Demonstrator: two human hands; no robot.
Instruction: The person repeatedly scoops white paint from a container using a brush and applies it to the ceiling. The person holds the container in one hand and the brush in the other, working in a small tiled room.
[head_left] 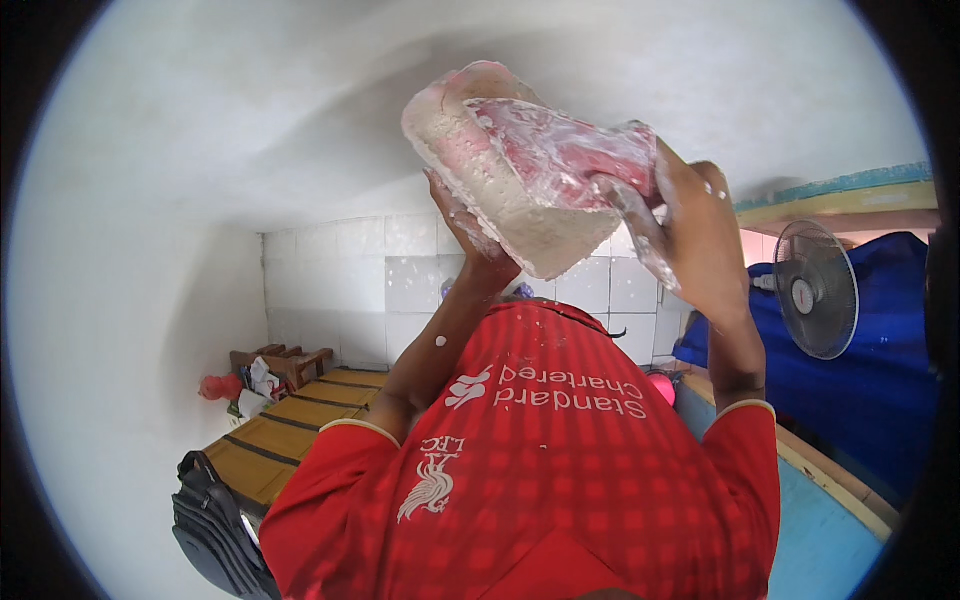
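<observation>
Fingers clamped, the right hand (pixel 697 230) sensibly grips the likely slippery red tool (pixel 570 150) by its right end; the left hand (pixel 474 238), closure unclear, supports a white-caked slab (pixel 535 228).

Left fingers (pixel 437 190) partly hidden behind pale block (pixel 562 238); shirt (pixel 590 460) cropped below.

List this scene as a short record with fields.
Left hand: at the lower left edge of the pale block; fingers partly hidden
Right hand: gripping the narrow end of the red tool
Red tool: white-smeared, overlapping the block in view; contact unclear
Hands: both marked with white
Right side: fan, blue sheet
Lower left: dark backpack
</observation>
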